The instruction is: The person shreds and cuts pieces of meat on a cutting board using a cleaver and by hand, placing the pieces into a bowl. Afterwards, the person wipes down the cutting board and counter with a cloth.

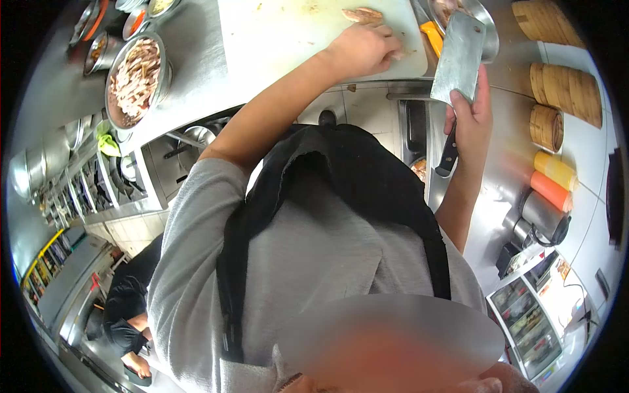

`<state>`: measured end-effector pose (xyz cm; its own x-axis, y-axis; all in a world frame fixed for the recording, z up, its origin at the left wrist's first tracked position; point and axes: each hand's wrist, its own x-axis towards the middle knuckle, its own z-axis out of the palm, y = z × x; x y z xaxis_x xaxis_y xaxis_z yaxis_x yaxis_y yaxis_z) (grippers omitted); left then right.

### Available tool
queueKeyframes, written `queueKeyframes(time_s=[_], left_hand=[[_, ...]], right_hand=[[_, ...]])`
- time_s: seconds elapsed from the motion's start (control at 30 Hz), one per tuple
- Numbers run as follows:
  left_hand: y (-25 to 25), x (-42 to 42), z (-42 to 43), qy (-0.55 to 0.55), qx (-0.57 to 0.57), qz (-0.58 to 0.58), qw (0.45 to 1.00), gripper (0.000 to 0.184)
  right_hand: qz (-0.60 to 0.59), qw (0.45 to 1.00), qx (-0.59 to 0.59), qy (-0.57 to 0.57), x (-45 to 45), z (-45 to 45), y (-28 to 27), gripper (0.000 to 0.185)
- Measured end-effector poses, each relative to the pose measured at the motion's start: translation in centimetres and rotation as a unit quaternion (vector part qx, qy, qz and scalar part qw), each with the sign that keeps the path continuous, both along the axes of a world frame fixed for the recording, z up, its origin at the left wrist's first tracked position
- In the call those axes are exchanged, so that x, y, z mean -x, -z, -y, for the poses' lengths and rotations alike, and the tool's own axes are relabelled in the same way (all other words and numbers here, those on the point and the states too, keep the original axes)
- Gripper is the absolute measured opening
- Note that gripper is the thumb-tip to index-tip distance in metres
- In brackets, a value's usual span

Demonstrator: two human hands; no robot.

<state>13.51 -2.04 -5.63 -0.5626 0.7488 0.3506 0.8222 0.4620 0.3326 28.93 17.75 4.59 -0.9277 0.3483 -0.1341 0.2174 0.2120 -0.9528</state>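
My left hand (367, 51) rests near the right front of the white cutting board (275, 39), its fingers curled together. What lies under its fingertips is too hidden to name. A piece of cooked meat (362, 14) lies just beyond this hand. My right hand (470, 121) is closed round the cleaver (460, 56), off the board's right side. The wide blade points away from me, and the black handle sticks out below the hand. Behind the blade are a yellow handle (432, 38) and a metal bowl (490, 33) with meat in it.
A steel bowl of sliced meat (135, 82) stands left of the board, with smaller containers behind it. Bamboo steamers (546, 128), a yellow bottle (555, 170) and an orange bottle (550, 191) line the right side. Another person (134, 301) is at the lower left.
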Motion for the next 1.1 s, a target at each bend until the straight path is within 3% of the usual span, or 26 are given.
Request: queueKeyframes(time_s=[0.17,0.23,0.3,0.43,0.5,0.63,0.73,0.8,1.1], left_hand=[[0.0,-0.2,-1.9,-0.051,0.006,-0.023,0.998,0.017],[0.3,-0.2,-2.2,-0.062,0.093,-0.090,0.990,0.019],[0.7,0.3,-0.7,-0.072,0.067,-0.086,0.991,0.018],[-1.9,-0.4,6.4,-0.121,-0.064,-0.113,0.984,0.021],[-2.0,-1.1,11.5,-0.154,-0.066,-0.133,0.977,0.032],[0.1,-4.1,17.8,-0.211,-0.010,-0.050,0.976,0.041],[-0.2,-4.6,18.4,-0.235,0.004,0.001,0.972,0.044],[-0.5,-4.4,18.1,-0.235,0.009,0.015,0.972,0.046],[0.2,-4.7,16.4,-0.306,-0.013,0.013,0.952,0.023]], right_hand=[[-0.008,0.998,0.006,-0.057,2.5,1.6,0.5,0.076],[-0.021,0.997,0.007,-0.079,3.4,2.3,0.5,0.076],[-0.039,0.995,0.008,-0.092,4.1,2.8,0.3,0.076],[-0.033,0.995,0.004,-0.095,4.4,3.6,0.0,0.077],[-0.025,0.995,0.011,-0.093,3.8,3.7,0.3,0.077],[0.017,0.987,-0.008,-0.162,3.4,4.2,1.1,0.075],[-0.017,0.953,-0.190,-0.235,3.3,6.1,2.5,0.075],[0.045,0.920,-0.266,-0.286,3.3,7.4,1.4,0.077],[0.026,0.837,-0.422,-0.347,3.9,9.9,2.3,0.080]])
